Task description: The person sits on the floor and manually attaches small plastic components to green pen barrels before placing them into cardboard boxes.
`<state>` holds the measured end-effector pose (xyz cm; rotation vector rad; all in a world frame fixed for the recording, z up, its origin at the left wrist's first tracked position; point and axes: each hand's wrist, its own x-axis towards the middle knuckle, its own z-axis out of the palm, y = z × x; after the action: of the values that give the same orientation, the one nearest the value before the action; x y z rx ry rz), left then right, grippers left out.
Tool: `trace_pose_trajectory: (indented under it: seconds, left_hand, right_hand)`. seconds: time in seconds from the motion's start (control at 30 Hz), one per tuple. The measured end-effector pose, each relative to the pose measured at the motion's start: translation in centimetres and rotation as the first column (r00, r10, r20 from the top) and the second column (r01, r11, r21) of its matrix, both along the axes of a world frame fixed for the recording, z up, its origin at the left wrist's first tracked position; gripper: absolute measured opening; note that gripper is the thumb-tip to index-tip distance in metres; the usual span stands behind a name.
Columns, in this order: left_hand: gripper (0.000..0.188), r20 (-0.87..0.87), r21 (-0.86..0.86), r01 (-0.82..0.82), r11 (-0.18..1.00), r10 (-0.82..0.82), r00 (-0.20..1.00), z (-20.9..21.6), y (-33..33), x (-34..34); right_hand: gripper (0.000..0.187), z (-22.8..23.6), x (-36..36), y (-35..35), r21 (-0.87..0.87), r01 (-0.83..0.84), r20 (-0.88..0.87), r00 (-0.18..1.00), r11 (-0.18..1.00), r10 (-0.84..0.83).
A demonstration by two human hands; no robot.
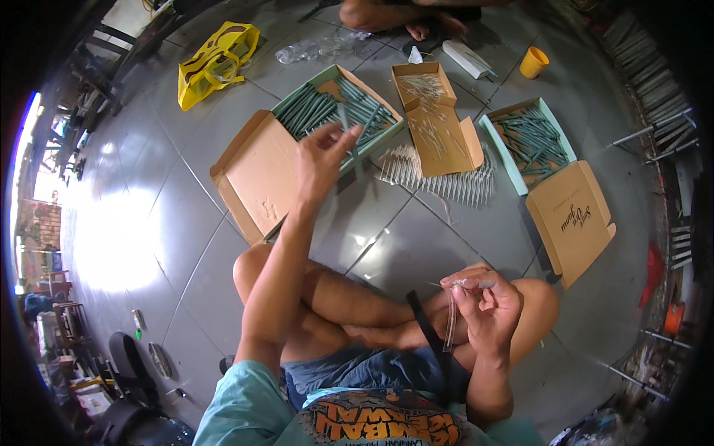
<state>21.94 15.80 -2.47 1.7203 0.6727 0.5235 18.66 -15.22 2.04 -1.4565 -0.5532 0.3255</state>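
Note:
My left hand (pixel 322 157) is raised over the near edge of a pale green cardboard box (pixel 387 132). Its fingers pinch a slim grey-green stick (pixel 352 152), blurred by motion. Many similar grey-green sticks (pixel 309 110) fill that box. Above my right knee, my right hand (pixel 487 308) is closed on a narrow clear plastic strip (pixel 451 327) that hangs down. A small whitish piece (pixel 459 282) shows at its fingertips; its kind is unclear. Beyond, a brown cardboard box (pixel 454 152) holds small whitish slender pieces (pixel 428 89), with rows of pointed whitish pieces (pixel 401 169) on the floor beside it.
On the right stands another open box (pixel 491 137) of grey-green sticks, its brown lid (pixel 573 223) folded toward me. A yellow bag (pixel 216 63), crumpled clear plastic (pixel 320 48), a white carton (pixel 465 59) and a yellow cup (pixel 533 63) lie farther off. Another person's legs (pixel 394 15) are at the far edge.

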Motion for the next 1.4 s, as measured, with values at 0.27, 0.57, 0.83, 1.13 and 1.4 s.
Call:
trace_pose_trajectory:
  seconds: [0.27, 0.57, 0.83, 1.13, 1.4]
  left_hand:
    - [0.039, 0.321, -0.638, 0.413, 0.650, -0.263, 0.910, 2.6, -9.3, -10.3]
    - [0.035, 0.361, -0.679, 0.430, 0.595, -0.240, 0.901, 6.9, -13.1, -13.2]
    - [0.028, 0.598, -0.753, 0.614, 0.235, -0.144, 0.788, 6.4, -15.7, -13.6]
    - [0.025, 0.660, -0.750, 0.661, -0.028, 0.033, 0.750, 6.3, -17.4, -13.7]
    - [0.031, 0.569, -0.821, 0.567, 0.072, 0.026, 0.822, 6.8, -17.9, -14.6]
  right_hand:
    - [0.003, 3.5, -3.6, -0.4, 0.125, -0.227, -0.249, 0.935, 0.966, 0.252]
    - [0.006, 5.2, -5.5, -0.4, 0.045, -0.242, -0.227, 0.942, 0.969, 0.246]
    - [0.010, 6.2, -6.2, -0.8, 0.113, -0.175, -0.254, 0.947, 0.978, 0.199]
    - [0.014, 7.3, -6.1, -1.5, 0.125, -0.169, -0.343, 0.917, 0.978, 0.202]
    - [0.015, 7.3, -6.0, -1.4, 0.097, -0.191, -0.339, 0.916, 0.977, 0.213]
